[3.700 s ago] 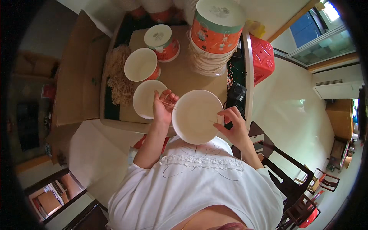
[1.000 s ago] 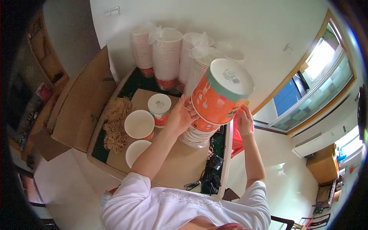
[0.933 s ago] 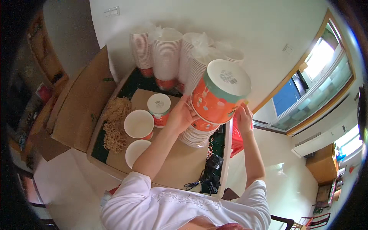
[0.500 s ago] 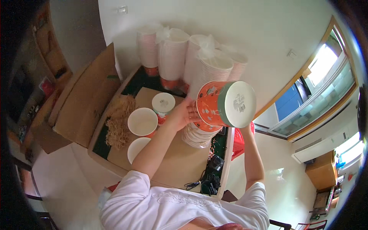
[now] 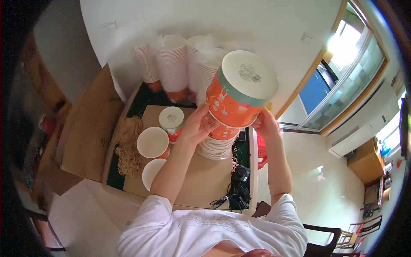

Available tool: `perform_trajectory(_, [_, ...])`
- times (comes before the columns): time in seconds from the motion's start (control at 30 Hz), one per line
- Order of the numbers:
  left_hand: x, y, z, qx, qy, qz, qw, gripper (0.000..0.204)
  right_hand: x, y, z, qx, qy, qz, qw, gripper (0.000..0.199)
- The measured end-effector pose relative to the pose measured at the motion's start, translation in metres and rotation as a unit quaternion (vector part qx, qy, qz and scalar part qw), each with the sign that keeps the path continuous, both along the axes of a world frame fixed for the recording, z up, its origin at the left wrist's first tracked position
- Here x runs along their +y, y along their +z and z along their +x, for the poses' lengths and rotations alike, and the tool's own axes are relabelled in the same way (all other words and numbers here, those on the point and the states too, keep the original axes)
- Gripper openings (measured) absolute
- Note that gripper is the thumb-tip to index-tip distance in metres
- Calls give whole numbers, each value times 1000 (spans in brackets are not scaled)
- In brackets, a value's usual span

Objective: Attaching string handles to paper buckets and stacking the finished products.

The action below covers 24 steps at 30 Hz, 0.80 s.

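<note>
A cluttered bench (image 5: pixel 201 188) stands against a white wall; the left hand (image 5: pixel 198 126) and right hand (image 5: pixel 264 125) grasp an orange lidded bowl (image 5: pixel 239 92), raised above the bowl stack (image 5: pixel 218 143); best keep it level and centred over the stack.

**Both arms raised, hands cupped inward**

We reach up and forward with both arms, white short sleeves at our shoulders. Our left forearm rises bare from the lower middle, its wrist bent back, and our left hand (image 5: pixel 198 125) spreads its fingers wide, palm turned right. Our right arm climbs more steeply, and our right hand (image 5: pixel 265 124) faces left, fingers curled in a closed grip.
</note>
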State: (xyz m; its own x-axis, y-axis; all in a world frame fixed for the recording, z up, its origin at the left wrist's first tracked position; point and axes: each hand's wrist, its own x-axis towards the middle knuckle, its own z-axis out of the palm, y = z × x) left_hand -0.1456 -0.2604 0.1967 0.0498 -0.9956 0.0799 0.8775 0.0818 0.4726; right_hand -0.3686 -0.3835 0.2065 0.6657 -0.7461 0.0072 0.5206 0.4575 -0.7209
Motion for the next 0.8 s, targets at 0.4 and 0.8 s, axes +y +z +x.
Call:
perform_trajectory(0.4, [-6, -38, 29, -354, 90, 143, 920, 27, -19, -39, 12, 311, -123, -153, 930, 31])
perform_trajectory(0.8, [19, -121, 14, -201, 38, 221, 954, 24, -9, -111, 12, 289, -59, -46, 955, 25])
